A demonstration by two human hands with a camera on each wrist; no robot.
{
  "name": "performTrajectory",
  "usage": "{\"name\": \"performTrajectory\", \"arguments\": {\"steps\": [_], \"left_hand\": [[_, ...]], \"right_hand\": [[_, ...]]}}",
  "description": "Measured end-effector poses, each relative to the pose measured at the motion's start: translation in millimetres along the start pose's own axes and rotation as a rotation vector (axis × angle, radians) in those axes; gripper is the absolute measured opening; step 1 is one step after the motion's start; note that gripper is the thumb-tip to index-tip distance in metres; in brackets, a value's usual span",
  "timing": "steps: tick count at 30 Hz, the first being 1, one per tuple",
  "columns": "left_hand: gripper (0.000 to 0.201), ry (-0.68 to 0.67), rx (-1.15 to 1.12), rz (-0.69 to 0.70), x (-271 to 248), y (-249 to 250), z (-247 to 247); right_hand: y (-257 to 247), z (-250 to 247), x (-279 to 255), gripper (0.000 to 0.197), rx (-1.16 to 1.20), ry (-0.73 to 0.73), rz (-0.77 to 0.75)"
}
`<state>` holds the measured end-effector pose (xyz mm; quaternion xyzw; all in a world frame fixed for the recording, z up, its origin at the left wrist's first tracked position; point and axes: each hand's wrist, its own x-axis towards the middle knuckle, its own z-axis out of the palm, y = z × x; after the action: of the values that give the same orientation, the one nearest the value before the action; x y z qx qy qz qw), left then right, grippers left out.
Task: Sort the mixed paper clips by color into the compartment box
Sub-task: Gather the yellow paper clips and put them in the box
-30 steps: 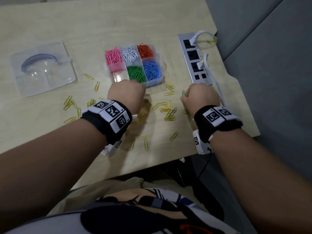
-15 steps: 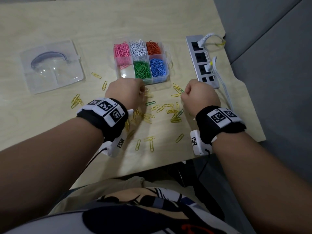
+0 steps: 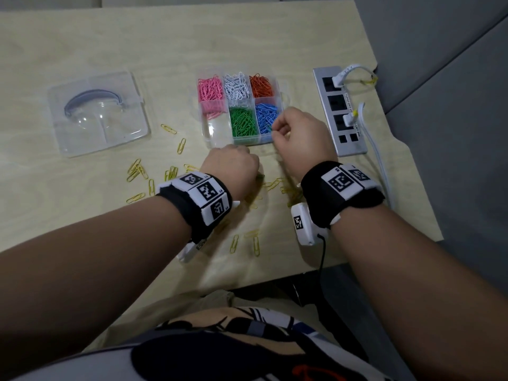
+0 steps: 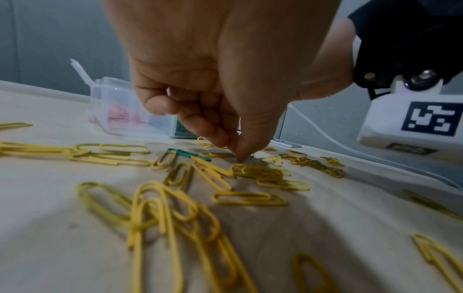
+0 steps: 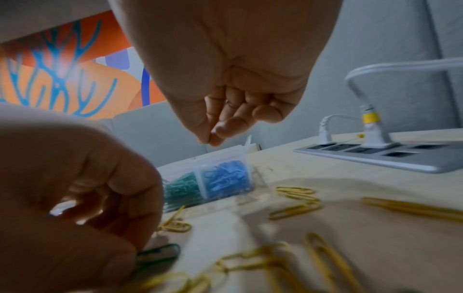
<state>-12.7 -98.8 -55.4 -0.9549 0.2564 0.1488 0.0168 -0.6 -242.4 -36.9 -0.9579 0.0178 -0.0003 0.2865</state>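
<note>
While pinched shut over the compartment box (image 3: 277,86), right grip (image 3: 300,133) (on a barely visible green clip (image 5: 203,146)).

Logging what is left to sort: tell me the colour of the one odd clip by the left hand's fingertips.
Green: the odd clip lies among yellow clips by the left hand, clearest in the left wrist view.

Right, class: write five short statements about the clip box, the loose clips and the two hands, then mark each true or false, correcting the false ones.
1. The compartment box holds pink, white, orange, green and blue clips. True.
2. Most loose clips on the table are red. False: they are yellow.
3. The right hand is over the box's blue corner. True.
4. The left hand rests inside the box. False: it is over the loose clips.
5. A green clip lies among the loose ones. True.
</note>
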Motion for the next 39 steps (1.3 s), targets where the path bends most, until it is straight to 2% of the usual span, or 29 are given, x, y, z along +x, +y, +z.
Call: {"name": "performTrajectory", "arguments": {"steps": [2,5,8,10,12,15,18,20,23,25,28,31,34,39], "left_hand": [[0.032,0.012,-0.068,-0.028,-1.4,-3.2,-0.6],[0.029,0.142,-0.213,-0.088,-2.0,-12.7,-7.0],[0.022,0.301,-0.321,-0.159,7.2,-25.2,-19.8],[0.023,0.33,-0.352,-0.22,16.6,-33.5,-27.0],[0.025,0.317,-0.343,-0.258,23.5,-38.7,-27.8],[0.027,0.314,-0.343,-0.249,25.6,-37.7,-22.0],[0.026,0.336,-0.35,-0.181,18.8,-28.5,-16.2],[0.027,0.307,-0.33,-0.123,11.5,-20.9,-13.3],[0.03,0.311,-0.351,-0.121,2.2,-10.8,-10.3],[0.025,0.299,-0.357,-0.116,-0.4,-6.0,-8.7],[0.018,0.197,-0.318,-0.095,-3.6,1.1,-4.1],[0.017,0.135,-0.302,-0.113,-9.3,5.5,1.0],[0.016,0.138,-0.328,-0.148,-14.8,1.3,3.3],[0.018,0.165,-0.335,-0.27,-24.8,-25.0,0.1]], "right_hand": [[-10.7,4.0,8.7,0.011,0.041,0.001,-0.016],[-18.2,5.2,17.1,0.02,0.083,0.002,0.004],[-9.3,-1.3,14.7,0.024,0.12,0.006,0.094],[2.8,-8.6,7.8,0.022,0.101,0.007,0.159],[18.3,-18.5,1.2,0.021,-0.003,-0.012,0.235],[42.8,-31.3,-7.5,0.022,-0.251,-0.205,0.366],[58.0,-37.6,-20.5,0.023,-0.371,-0.376,0.401],[59.7,-36.5,-30.6,0.024,-0.379,-0.408,0.403],[56.8,-25.4,-43.6,0.041,-0.325,-0.388,0.438],[54.7,-13.9,-48.8,0.043,-0.321,-0.357,0.446],[51.0,-4.5,-52.9,0.038,-0.293,-0.302,0.433],[48.7,-3.5,-53.3,0.028,-0.243,-0.316,0.432],[49.6,-8.5,-53.4,0.019,-0.187,-0.322,0.42],[49.2,-28.6,-51.4,0.01,-0.122,-0.224,0.367]]}}
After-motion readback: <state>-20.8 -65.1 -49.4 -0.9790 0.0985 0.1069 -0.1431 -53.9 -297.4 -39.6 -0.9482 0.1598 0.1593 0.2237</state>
